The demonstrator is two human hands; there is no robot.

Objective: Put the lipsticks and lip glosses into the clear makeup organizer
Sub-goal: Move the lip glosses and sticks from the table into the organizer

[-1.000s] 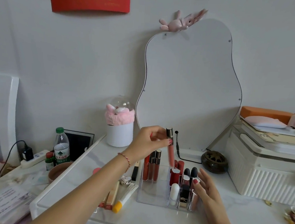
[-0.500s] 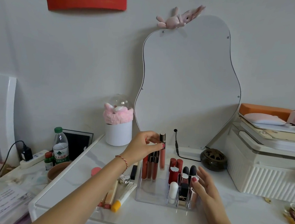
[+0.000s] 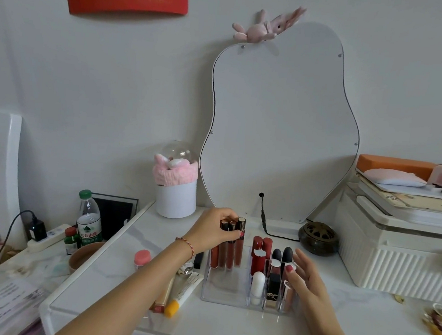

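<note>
White marble-look worktop (image 3: 334, 324) fills the lower frame, with a wavy pear-shaped mirror (image 3: 281, 124) leaning on the wall at centre. At lower centre sits the clear acrylic makeup organizer (image 3: 224, 290). The left hand (image 3: 213, 229) pinches the dark cap of a pink lip gloss tube (image 3: 239, 244), standing upright in the organizer's back-left compartment beside three darker gloss tubes (image 3: 223, 249). The right hand (image 3: 305, 277) rests open against the organizer's right side, by the upright lipsticks (image 3: 260, 257).
</note>
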